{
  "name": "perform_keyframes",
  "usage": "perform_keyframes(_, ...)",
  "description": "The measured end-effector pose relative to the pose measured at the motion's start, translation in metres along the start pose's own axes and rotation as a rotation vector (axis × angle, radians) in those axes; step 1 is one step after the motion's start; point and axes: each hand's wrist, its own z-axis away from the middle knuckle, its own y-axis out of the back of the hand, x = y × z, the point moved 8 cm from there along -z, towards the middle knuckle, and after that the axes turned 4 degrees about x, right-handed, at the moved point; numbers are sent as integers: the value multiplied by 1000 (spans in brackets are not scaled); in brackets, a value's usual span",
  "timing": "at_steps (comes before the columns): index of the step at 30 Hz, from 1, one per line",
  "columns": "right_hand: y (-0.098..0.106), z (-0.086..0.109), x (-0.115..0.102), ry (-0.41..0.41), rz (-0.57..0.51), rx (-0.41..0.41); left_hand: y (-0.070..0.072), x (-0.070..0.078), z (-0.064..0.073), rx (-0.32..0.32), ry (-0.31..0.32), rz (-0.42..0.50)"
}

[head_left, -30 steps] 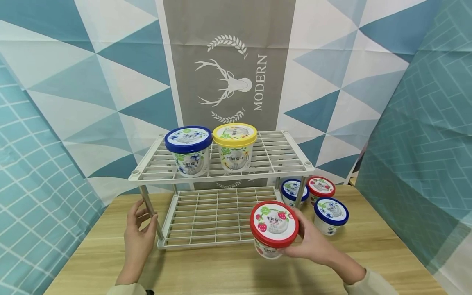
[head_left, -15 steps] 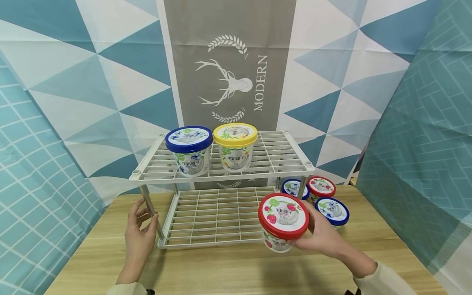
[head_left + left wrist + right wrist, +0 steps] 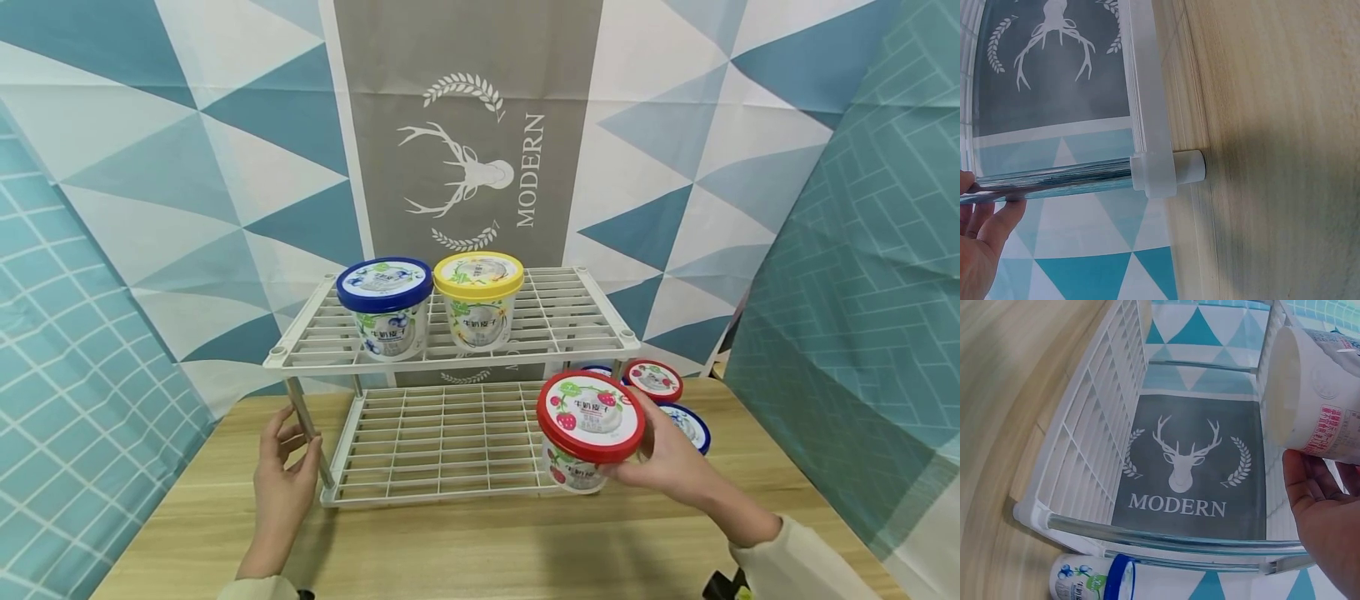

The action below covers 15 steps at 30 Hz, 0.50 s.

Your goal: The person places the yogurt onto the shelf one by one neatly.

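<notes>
My right hand (image 3: 675,458) grips an ice-cream-style tub (image 3: 591,417) with a red lid and strawberry pictures, holding it by its right side. The tub is raised in front of the right end of the white two-tier rack (image 3: 457,364). Its pale base and side show in the right wrist view, with my right fingers (image 3: 1300,487) below. My left hand (image 3: 285,487) holds the rack's front left metal post (image 3: 1079,178) between thumb and fingers. On the upper shelf stand a blue-lidded tub (image 3: 386,287) and a yellow-lidded tub (image 3: 480,292), side by side.
Right of the rack, on the wooden table (image 3: 420,554), stand a red-lidded tub (image 3: 654,381) and two blue-lidded tubs, the nearer one (image 3: 693,427) partly hidden by my right hand. A patterned cloth (image 3: 465,108) with a deer print hangs behind the rack.
My right hand has carried the red-lidded tub up and to the right, so it covers more of the tubs behind. My left hand has stayed on the post.
</notes>
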Motion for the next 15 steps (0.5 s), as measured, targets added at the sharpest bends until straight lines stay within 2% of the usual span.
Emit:
perform_keyframes(3,4,-2,-4,7,-11,12,0,0,0,2,5,9)
perform_keyframes(11,12,-7,-21,100,23,21,-1,-2,0,-7,25,-12)
perform_keyframes(15,17,-10,-28,135,27,26,-1,-2,0,-6,13,-16)
